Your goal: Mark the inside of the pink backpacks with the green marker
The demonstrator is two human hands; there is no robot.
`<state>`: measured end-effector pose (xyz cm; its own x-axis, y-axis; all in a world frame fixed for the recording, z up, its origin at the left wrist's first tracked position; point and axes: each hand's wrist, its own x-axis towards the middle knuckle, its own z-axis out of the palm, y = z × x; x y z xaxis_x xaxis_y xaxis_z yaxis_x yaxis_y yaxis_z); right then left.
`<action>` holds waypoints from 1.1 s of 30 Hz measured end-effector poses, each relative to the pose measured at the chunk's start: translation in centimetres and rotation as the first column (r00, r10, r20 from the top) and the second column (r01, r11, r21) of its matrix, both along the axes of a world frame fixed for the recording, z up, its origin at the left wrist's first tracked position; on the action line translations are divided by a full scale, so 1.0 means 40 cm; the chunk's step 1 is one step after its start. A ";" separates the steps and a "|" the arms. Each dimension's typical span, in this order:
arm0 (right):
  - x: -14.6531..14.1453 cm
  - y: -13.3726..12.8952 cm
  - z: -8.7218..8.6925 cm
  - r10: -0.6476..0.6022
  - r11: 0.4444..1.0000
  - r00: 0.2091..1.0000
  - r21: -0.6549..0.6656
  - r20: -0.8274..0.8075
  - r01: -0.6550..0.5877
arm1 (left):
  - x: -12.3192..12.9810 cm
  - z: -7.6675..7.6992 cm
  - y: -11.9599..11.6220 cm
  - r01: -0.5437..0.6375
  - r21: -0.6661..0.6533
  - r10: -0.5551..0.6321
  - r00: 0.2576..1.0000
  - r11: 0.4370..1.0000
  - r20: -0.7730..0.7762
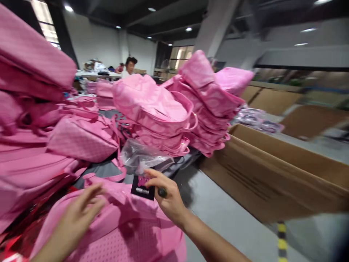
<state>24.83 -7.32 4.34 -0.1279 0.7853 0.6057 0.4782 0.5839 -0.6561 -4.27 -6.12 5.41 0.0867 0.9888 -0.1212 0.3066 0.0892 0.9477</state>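
A pink backpack [109, 229] with a dotted panel lies in front of me. My left hand [85, 209] is over its left side, somewhat blurred, fingers apart and holding nothing. Past its top edge, my right hand [170, 194] is closed around a small tool with a black round end [162, 192]; the rest of it is hidden in the palm. A black hang tag [142, 190] with a pink figure and white lettering is at this hand's fingertips. Whether the fingers pinch the tag, I cannot tell. Clear plastic [141, 154] lies just beyond.
Stacked pink backpacks [155, 105] stand ahead, with another pile [207, 105] behind them. More pink bags [27, 156] heap up at the left. An open cardboard box [267, 174] is on the right, near plastic-wrapped items [256, 118]. A person [131, 67] is in the background.
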 end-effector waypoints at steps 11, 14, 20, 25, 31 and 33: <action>-0.141 -0.014 0.049 0.243 0.941 0.968 -0.255 0.057 -0.221 | 0.024 -0.033 -0.110 0.121 0.341 -0.038 0.970 0.932 -0.239; -0.170 -0.006 0.055 0.347 0.927 0.907 -0.234 0.237 -0.294 | -0.007 -0.047 -0.137 0.174 0.541 0.010 0.948 0.823 -0.319; -0.251 0.082 0.017 0.271 0.946 0.934 -0.245 0.231 -0.214 | -0.137 -0.114 -0.173 0.064 0.568 0.375 0.689 0.820 -0.620; -0.365 0.108 0.005 0.425 0.842 0.715 -0.533 0.555 -0.087 | -0.173 -0.165 -0.208 0.083 0.515 0.284 0.754 0.853 -0.592; -0.418 0.099 -0.001 0.472 0.870 0.502 -0.476 0.725 -0.130 | -0.171 -0.168 -0.208 0.077 0.561 0.290 0.793 0.824 -0.535; -0.434 0.105 -0.017 0.531 0.840 0.455 -0.515 0.715 -0.169 | -0.179 -0.176 -0.206 0.032 0.568 0.315 0.806 0.823 -0.502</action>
<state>7.47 -3.10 3.67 -0.7208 0.6605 -0.2105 0.6922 0.6699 -0.2684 -11.41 -14.35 -1.63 0.0302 0.8981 0.4387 0.8102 -0.2791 0.5155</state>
